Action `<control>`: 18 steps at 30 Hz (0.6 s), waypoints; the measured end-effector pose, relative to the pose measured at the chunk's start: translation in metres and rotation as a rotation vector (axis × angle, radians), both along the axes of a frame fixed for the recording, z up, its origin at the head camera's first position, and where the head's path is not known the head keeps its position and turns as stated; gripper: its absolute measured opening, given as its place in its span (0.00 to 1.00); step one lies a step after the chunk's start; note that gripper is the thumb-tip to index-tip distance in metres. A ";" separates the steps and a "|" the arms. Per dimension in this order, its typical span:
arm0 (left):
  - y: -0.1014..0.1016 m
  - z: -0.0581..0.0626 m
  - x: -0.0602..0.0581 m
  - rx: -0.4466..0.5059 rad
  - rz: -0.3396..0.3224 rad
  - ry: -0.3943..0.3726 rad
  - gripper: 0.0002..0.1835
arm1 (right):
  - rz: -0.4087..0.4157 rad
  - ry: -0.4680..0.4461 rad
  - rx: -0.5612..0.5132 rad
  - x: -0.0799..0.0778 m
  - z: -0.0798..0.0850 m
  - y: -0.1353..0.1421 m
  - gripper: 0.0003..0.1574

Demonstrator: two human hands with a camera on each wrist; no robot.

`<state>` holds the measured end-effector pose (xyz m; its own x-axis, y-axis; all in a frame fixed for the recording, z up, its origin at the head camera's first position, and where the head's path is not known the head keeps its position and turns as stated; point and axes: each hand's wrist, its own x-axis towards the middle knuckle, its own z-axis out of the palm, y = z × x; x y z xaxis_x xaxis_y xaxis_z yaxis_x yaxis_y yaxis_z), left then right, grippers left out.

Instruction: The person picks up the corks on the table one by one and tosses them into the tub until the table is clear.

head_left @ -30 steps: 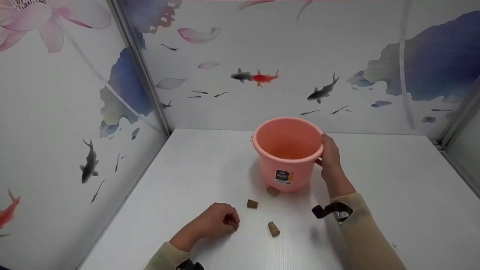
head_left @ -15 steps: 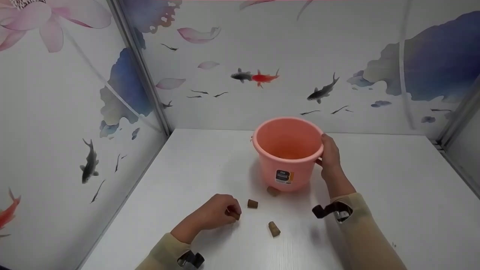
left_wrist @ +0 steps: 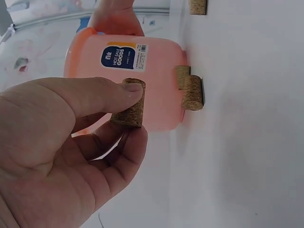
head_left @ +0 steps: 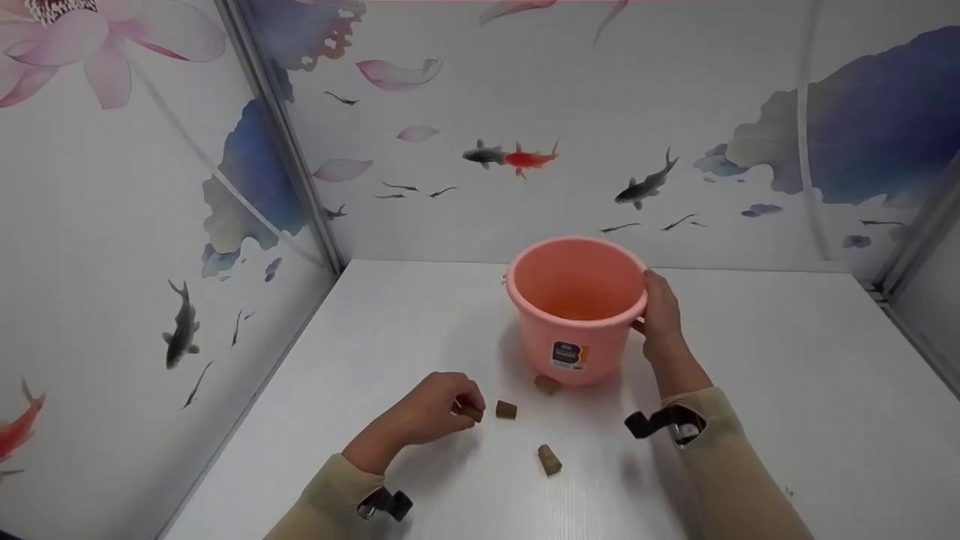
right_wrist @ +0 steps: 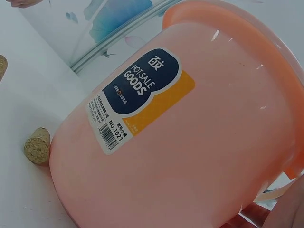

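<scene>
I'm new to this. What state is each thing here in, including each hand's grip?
Bucket: standing mouth up, no lid
Held cork: pinched in the air
Cork by the bucket: lying at its base
Middle cork: lying loose
Front cork: lying loose
Left grip: pinching a cork
Right grip: holding the bucket

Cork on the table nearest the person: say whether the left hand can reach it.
Likely yes: bare table separates the nearest cork from the left hand, though that hand pinches another cork.
</scene>
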<state>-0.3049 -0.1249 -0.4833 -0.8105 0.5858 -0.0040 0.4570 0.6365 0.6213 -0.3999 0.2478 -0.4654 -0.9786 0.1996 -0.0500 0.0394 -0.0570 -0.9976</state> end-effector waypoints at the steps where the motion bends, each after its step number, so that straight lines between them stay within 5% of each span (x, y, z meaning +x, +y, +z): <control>1: 0.001 0.001 -0.001 -0.005 0.003 0.001 0.08 | 0.001 0.004 -0.002 0.000 0.000 0.000 0.39; 18: 0.037 0.025 -0.012 -0.024 -0.046 0.044 0.07 | 0.011 0.016 -0.008 0.002 0.000 -0.002 0.39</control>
<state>-0.3169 -0.0876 -0.4584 -0.7823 0.6226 0.0166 0.5129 0.6288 0.5844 -0.3981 0.2455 -0.4657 -0.9814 0.1886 -0.0364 0.0246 -0.0649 -0.9976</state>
